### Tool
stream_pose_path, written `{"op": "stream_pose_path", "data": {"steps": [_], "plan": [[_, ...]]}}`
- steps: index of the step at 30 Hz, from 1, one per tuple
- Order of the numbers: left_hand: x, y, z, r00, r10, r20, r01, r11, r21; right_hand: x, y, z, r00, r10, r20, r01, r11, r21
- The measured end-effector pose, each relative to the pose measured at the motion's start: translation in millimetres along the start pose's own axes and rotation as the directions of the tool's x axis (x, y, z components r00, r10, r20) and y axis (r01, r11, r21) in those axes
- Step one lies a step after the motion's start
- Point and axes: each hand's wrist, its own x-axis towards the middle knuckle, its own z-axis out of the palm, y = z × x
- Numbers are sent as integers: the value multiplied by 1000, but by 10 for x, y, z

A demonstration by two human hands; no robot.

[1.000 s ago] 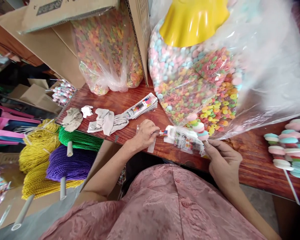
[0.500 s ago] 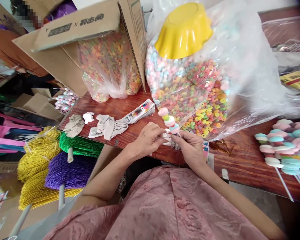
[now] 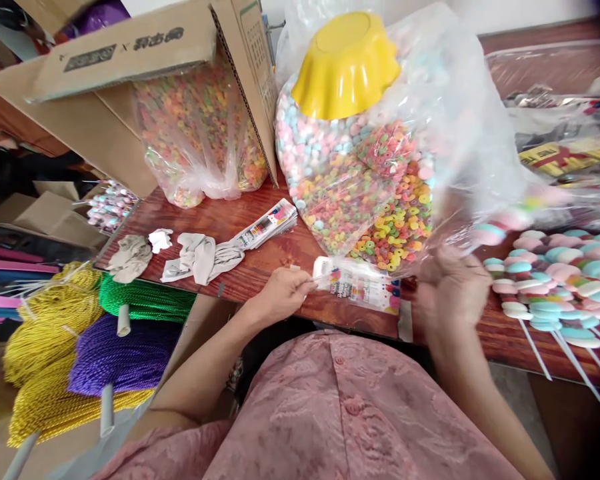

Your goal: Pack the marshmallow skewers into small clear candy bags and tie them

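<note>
My right hand (image 3: 455,287), smeared by motion, is closed on the stick end of a candy skewer (image 3: 510,219). Blurred pink, green, white and blue sweets on that skewer point up and right, over a pile of marshmallow skewers (image 3: 560,280). My left hand (image 3: 287,293) has its fingers pinched together at the left end of a printed plastic bag (image 3: 365,288), which lies near the table's front edge. Behind the hands, a large clear bag holds marshmallows (image 3: 313,140) and gummy rings (image 3: 400,217).
A yellow scalloped bowl (image 3: 347,67) sits upside down on the large bag. Left of it, an open cardboard box (image 3: 130,57) holds bagged gummy rings. A bundled stack of printed bags (image 3: 267,225) and crumpled gloves (image 3: 130,259) lie on the table. Bead strands (image 3: 125,353) hang at left.
My right hand has carried the candy skewer from in front of me to the right, toward the pile. My left hand stays near the front edge, now at the printed bag. The view has shifted right.
</note>
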Motion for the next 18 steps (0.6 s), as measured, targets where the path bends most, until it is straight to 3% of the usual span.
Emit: {"op": "stream_pose_path", "data": {"steps": [3,5,7,9,11,18], "plan": [[23,42,-65,984,-90,156,146,906,-398,-31,-10,-38,994,-13,111,29,989,-143],[53,98,-91,962,-87,258,224,794,-566,-157,63,28,965,120,235,-70,975,-209],[78,130,-103,942,-91,323,291,700,-652,-265,129,103,900,269,344,-206,956,-207],[86,117,-106,926,-92,366,334,650,-682,-299,149,139,826,364,430,-296,930,-218],[81,68,-101,921,-86,380,342,644,-684,-268,134,132,770,402,496,-301,914,-274],[92,-99,-82,896,-10,443,310,729,-610,-146,138,65,565,538,625,-265,836,-480]]}}
